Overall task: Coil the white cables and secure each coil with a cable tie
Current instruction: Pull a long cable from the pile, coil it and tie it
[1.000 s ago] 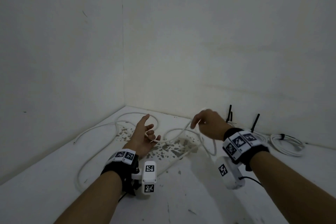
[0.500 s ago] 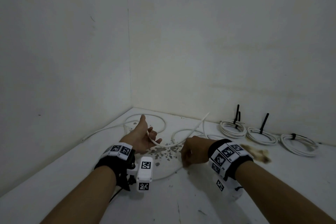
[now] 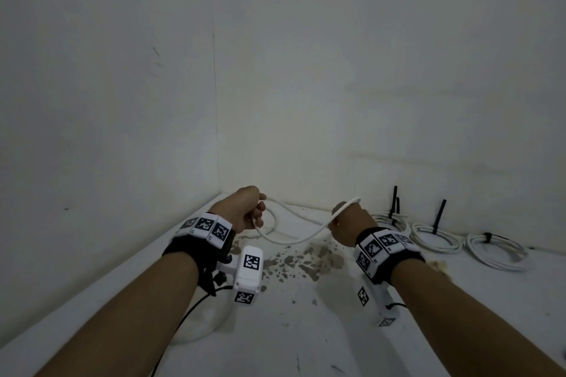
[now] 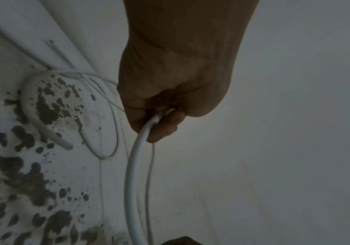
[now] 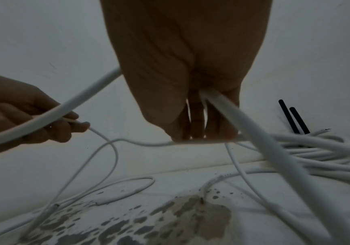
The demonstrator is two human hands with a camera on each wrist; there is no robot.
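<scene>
A loose white cable (image 3: 294,240) sags between my two raised hands above the white floor. My left hand (image 3: 249,211) grips it in a fist; the left wrist view shows the cable (image 4: 138,159) coming out from under the curled fingers (image 4: 163,126). My right hand (image 3: 344,223) also holds the cable, whose end (image 3: 352,202) arcs over its knuckles. In the right wrist view the cable (image 5: 260,139) runs through the closed right fingers (image 5: 193,121), and the left hand (image 5: 29,114) holds the other stretch. More of the cable (image 5: 125,190) lies in loops on the floor.
Three finished white coils (image 3: 435,237) lie along the right wall, each bound by a black cable tie (image 3: 439,214) that sticks up. Brown stains (image 3: 306,260) mark the floor between my wrists. Two white walls meet in a corner just beyond my hands.
Both hands have risen off the floor. The left hand, open a second ago, has closed on the cable; the right hand moved right and up, stretching a sagging length between them.
</scene>
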